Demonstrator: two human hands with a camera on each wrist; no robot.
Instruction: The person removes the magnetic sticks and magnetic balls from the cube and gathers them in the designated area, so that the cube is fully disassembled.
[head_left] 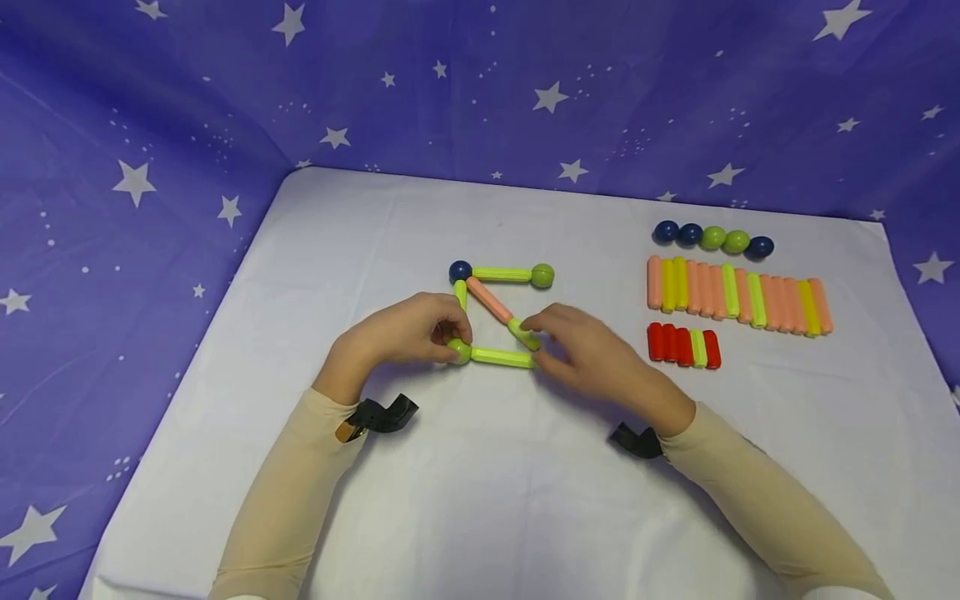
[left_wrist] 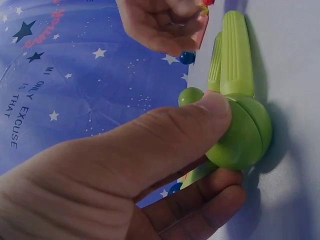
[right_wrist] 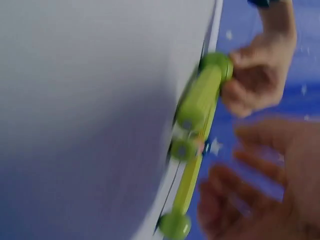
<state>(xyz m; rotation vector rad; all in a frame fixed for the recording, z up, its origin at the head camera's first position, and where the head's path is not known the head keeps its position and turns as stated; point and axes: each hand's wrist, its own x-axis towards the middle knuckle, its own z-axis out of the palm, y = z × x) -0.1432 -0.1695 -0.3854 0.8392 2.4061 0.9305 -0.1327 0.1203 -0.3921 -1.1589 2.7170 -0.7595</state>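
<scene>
My left hand (head_left: 408,329) pinches a green ball (left_wrist: 242,135) between thumb and fingers at the near left corner of a ball-and-stick frame. A light green stick (head_left: 501,358) runs right from that ball, another (head_left: 461,293) away to a dark blue ball (head_left: 461,271). Slanting from the blue ball toward my right hand (head_left: 592,354) are a pink stick (head_left: 489,300) and a green stick (head_left: 522,335), end to end. That hand hovers with loosely bent fingers beside the stick ends, holding nothing. A top stick (head_left: 502,274) joins the blue ball to another green ball (head_left: 543,276).
At the right lie a row of blue and green balls (head_left: 714,237), a row of long pink, yellow and green sticks (head_left: 742,292), and several short red sticks (head_left: 670,343) with a green one. A star-patterned purple cloth (head_left: 480,92) stands behind the white table (head_left: 465,500).
</scene>
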